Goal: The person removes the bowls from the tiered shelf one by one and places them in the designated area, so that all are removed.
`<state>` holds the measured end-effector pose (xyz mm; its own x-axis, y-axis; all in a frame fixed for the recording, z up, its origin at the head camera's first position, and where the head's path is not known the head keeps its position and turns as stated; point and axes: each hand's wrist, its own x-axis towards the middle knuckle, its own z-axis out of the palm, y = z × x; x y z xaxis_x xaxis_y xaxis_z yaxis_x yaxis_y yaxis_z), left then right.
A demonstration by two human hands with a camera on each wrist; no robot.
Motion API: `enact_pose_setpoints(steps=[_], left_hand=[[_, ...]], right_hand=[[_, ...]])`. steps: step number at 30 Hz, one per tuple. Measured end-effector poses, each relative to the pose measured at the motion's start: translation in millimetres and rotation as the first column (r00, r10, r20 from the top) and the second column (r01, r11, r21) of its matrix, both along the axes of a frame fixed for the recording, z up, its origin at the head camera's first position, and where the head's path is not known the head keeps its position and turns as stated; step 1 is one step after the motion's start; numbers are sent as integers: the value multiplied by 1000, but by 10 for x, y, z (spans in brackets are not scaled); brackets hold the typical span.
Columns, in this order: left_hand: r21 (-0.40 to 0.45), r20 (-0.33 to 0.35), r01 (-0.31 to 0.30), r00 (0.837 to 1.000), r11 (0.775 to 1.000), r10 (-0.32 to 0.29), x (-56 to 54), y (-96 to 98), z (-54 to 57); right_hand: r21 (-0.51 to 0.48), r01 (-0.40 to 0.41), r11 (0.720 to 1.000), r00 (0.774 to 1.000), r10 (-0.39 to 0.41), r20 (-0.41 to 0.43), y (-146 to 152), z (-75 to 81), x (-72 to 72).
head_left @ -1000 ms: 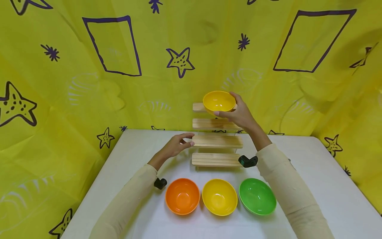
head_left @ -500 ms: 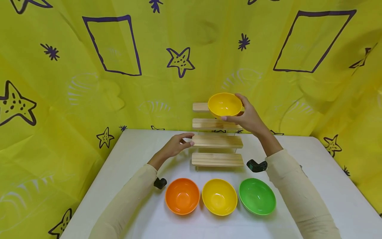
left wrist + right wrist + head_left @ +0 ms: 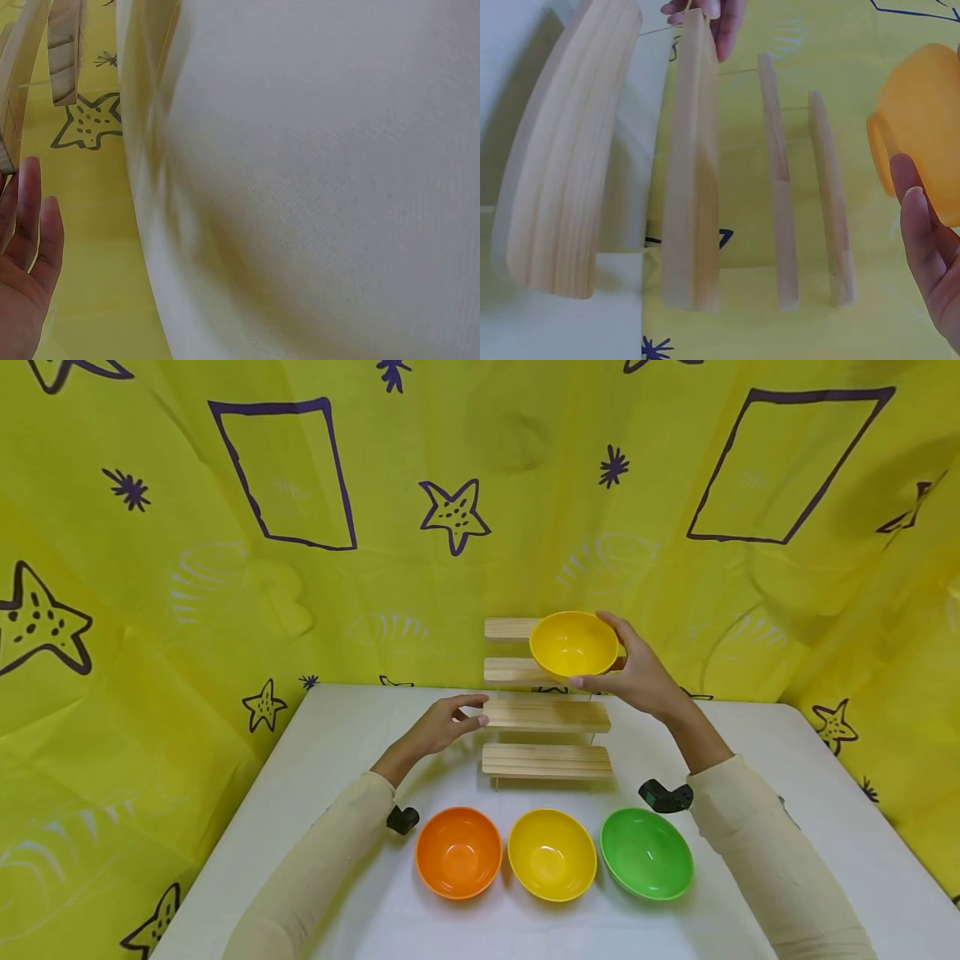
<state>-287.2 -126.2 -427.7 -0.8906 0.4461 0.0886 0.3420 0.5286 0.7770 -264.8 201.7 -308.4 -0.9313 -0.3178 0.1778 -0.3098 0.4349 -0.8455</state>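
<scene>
My right hand (image 3: 637, 672) grips a yellow bowl (image 3: 573, 643) by its right side, thumb at the front. In the right wrist view this bowl (image 3: 922, 127) is tilted, its foot ring facing the planks, apart from them. In the head view it overlaps the upper two planks of a tiered wooden stand (image 3: 546, 717). My left hand (image 3: 438, 725) holds the left end of the stand's second plank from the bottom, thumb in front and fingers behind. Part of that hand (image 3: 26, 262) shows at the left wrist view's edge, fingertips right at the plank.
An orange bowl (image 3: 458, 853), a second yellow bowl (image 3: 552, 855) and a green bowl (image 3: 647, 853) stand in a row in front of the stand on the white table (image 3: 360, 893). A yellow patterned curtain (image 3: 390, 577) hangs behind and at both sides.
My right hand has brought the yellow bowl down and to the right, from over the top plank toward the front. My left hand and the three bowls on the table have not moved.
</scene>
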Motion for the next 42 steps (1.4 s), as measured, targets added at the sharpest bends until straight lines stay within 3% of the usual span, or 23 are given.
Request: enact_pose_setpoints(steps=[25, 42], left_hand=[[15, 5, 3, 1000, 1000, -3, -13, -4, -8], [9, -1, 8, 1000, 1000, -8, -20, -5, -8]], right_hand=[[79, -12, 997, 1000, 14, -28, 333, -291, 365], [63, -30, 998, 999, 31, -15, 712, -466, 655]])
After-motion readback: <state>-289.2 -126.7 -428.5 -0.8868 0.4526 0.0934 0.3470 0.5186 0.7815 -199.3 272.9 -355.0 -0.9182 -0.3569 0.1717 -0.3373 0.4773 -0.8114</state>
